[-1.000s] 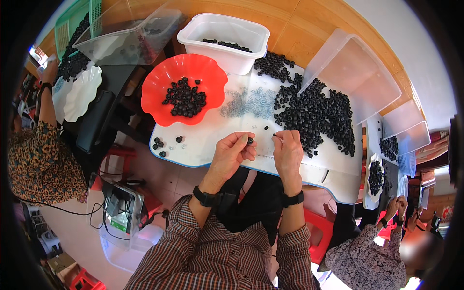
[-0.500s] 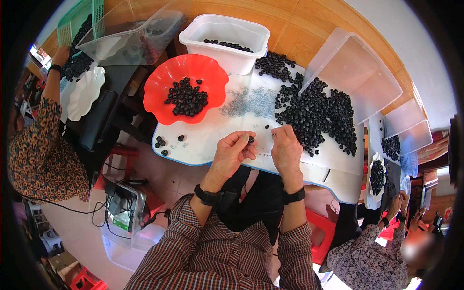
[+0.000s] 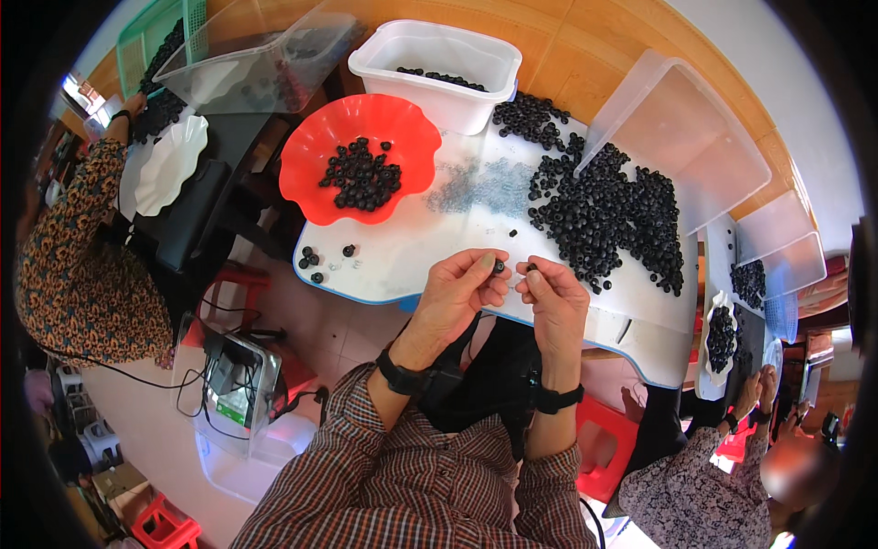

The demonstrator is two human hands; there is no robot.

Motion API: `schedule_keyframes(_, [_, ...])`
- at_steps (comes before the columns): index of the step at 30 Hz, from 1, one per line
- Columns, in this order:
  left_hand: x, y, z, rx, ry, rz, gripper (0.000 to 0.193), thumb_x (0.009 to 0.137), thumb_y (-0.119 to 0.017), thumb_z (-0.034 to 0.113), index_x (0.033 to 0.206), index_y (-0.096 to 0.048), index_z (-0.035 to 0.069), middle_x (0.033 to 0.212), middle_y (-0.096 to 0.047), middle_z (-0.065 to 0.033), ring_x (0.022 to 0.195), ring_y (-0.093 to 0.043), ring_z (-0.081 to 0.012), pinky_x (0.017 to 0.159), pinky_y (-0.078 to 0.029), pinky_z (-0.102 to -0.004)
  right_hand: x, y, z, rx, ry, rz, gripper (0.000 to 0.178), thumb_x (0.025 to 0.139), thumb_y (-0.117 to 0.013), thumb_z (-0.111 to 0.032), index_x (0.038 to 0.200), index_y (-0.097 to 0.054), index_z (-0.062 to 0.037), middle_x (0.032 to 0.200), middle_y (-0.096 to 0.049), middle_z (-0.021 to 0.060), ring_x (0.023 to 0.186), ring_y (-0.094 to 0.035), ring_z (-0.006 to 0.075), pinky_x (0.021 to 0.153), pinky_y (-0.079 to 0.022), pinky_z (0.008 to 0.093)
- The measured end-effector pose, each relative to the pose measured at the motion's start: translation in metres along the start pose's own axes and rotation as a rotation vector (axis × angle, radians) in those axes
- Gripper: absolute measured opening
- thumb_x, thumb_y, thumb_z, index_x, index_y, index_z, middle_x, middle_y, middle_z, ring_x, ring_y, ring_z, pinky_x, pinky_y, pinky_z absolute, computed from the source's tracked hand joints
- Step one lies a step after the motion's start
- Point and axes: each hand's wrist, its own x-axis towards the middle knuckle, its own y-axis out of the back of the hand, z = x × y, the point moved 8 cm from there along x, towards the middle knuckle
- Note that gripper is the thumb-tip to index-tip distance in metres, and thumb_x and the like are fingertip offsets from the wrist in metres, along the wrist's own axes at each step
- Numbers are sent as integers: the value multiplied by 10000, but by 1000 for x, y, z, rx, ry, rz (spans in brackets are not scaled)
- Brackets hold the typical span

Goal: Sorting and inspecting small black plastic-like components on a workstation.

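Observation:
Above the near edge of the white table (image 3: pixel 412 247), my two hands face each other with a small gap between the fingertips. My left hand (image 3: pixel 464 291) pinches a small round black part (image 3: pixel 498 267) between thumb and fingers. A smaller dark piece (image 3: pixel 531 268) sits in the pinch of my right hand (image 3: pixel 556 302); its exact kind is too small to tell. Beyond them is a large pile of round black parts (image 3: pixel 585 215). A patch of small clear pieces (image 3: pixel 485 188) lies left of that pile.
A red scalloped bowl (image 3: pixel 302 151) with black parts stands at the left. Behind it is a white tub (image 3: pixel 434 59), also with black parts. A clear bin (image 3: pixel 686 146) leans behind the pile. Several loose black parts (image 3: pixel 309 260) lie near the left corner. People work at both sides.
My right hand has turned and come closer to my left, and a dark piece now shows at its fingertips. My left hand still pinches the round black part. The view has shifted slightly.

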Motion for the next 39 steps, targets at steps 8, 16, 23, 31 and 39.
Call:
schedule_keyframes(8, [-6, -20, 2, 17, 9, -20, 253, 985, -541, 168, 1111, -615, -38, 912, -672, -88, 700, -634, -109, 604, -536, -229, -5, -1, -6, 131, 76, -54, 173, 827, -684, 39, 999, -680, 22, 915, -638, 41, 812, -607, 111, 671, -459, 220])
schedule_keyframes(16, [-9, -22, 2, 75, 11, 12, 253, 958, -593, 182, 1089, -637, -30, 879, -667, -66, 649, -614, -86, 525, -505, -196, -10, -12, -12, 132, 116, -78, 181, 793, -695, 85, 954, -685, 5, 952, -602, 51, 861, -600, 139, 820, -484, 261])
schedule_keyframes(23, [-13, -25, 4, 140, -13, 49, 226, 969, -569, 165, 1080, -651, -14, 827, -647, -35, 637, -587, -74, 511, -468, -192, -10, -11, -9, 84, 141, -81, 183, 791, -693, 93, 948, -688, 0, 963, -602, 50, 871, -594, 131, 809, -478, 260])
schedule_keyframes(31, [-13, -24, 4, 190, -46, 60, 220, 971, -563, 150, 1086, -652, -15, 830, -650, -36, 650, -590, -74, 529, -486, -197, -10, -13, -5, 118, 120, -77, 180, 801, -684, 90, 956, -689, -2, 964, -607, 52, 871, -596, 137, 799, -485, 268])
schedule_keyframes(39, [-15, -26, 8, 260, -96, 69, 219, 968, -563, 120, 1113, -645, -22, 834, -648, -39, 661, -595, -79, 542, -505, -202, -11, -14, -4, 115, 125, -78, 203, 801, -680, 92, 977, -687, -9, 973, -610, 58, 878, -594, 137, 807, -485, 267])
